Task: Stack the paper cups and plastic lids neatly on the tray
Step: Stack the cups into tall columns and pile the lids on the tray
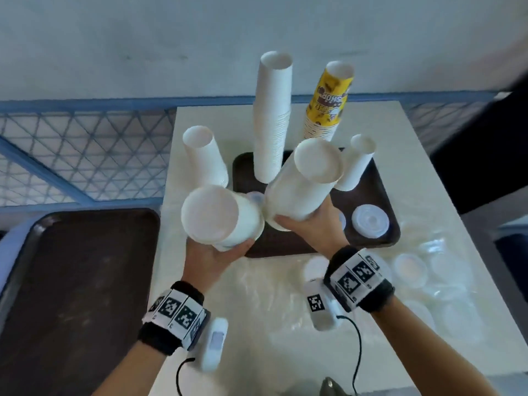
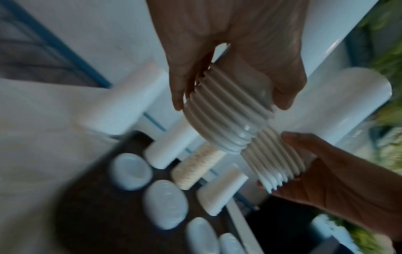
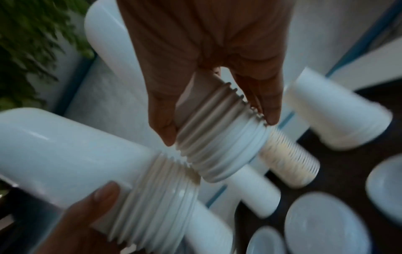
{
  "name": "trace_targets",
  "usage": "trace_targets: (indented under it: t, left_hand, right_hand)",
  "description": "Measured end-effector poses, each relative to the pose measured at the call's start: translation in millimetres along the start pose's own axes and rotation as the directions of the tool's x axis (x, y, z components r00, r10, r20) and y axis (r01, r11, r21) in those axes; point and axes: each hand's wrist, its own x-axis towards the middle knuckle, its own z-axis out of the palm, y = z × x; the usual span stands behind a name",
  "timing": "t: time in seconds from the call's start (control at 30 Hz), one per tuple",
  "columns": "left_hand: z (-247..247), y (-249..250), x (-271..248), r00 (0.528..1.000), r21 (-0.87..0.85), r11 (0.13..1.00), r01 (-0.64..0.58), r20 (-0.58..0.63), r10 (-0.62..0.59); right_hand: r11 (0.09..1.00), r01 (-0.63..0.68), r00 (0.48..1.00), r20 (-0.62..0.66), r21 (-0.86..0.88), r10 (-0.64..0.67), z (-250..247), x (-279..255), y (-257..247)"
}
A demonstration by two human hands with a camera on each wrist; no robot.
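Note:
My left hand (image 1: 225,247) grips a stack of white paper cups (image 1: 217,215) near its rims, bottom end toward me. My right hand (image 1: 303,224) grips a second white stack (image 1: 303,181), tilted over the brown tray (image 1: 380,195). The two rim ends meet above the tray's front left. In the left wrist view, my left hand (image 2: 230,105) wraps the ribbed rims (image 2: 217,116). In the right wrist view, my right hand (image 3: 219,130) pinches its stack's rims (image 3: 222,146). A tall white stack (image 1: 273,115), a short one (image 1: 355,164) and plastic lids (image 1: 370,221) stand on the tray.
A yellow printed cup stack (image 1: 328,101) stands behind the tray and a white stack (image 1: 204,158) left of it, both on the white table (image 1: 257,310). Several clear lids (image 1: 411,270) lie at the right. Another brown tray (image 1: 80,281) sits at the left. A dark sleeve (image 1: 485,138) shows far right.

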Motion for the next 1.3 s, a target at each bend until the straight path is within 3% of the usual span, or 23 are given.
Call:
trace_targets:
  t: [0.1, 0.27, 0.37, 0.53, 0.77, 1.03, 1.3]
  left_hand:
    - [52, 39, 27, 0.98, -0.033, 0.998, -0.044, 0.19, 0.049]
    - [145, 84, 78, 0.942, -0.041, 0.993, -0.112, 0.313, 0.119]
    - [191, 108, 106, 0.929, -0.006, 0.992, -0.127, 0.35, 0.121]
    - [242, 115, 141, 0.943, 0.025, 0.989, -0.143, 0.307, 0.129]
    - [273, 104, 166, 0.95, 0.157, 0.981, -0.112, 0.308, 0.059]
    - [296, 53, 166, 0.951, 0.226, 0.973, -0.045, 0.307, -0.027]
    - [305, 11, 165, 0.941, 0.258, 0.966, 0.011, 0.325, -0.098]
  right_hand:
    - [1.0, -0.024, 0.992, -0.12, 0.003, 0.024, -77, -12, 9]
    - [0.999, -0.027, 0.974, -0.226, -0.034, 0.018, -171, -14, 25]
    - [1.0, -0.004, 0.967, -0.256, -0.018, -0.001, -209, -5, 28]
    - [0.999, 0.024, 0.969, -0.247, -0.023, -0.029, -249, 24, 27]
    - [0.998, 0.057, 0.968, -0.246, 0.01, -0.053, -268, 69, 9]
    - [0.99, 0.128, 0.955, -0.277, 0.062, -0.106, -255, 114, -13]
    - [0.998, 0.037, 0.973, -0.225, -0.041, -0.045, -219, 142, -26]
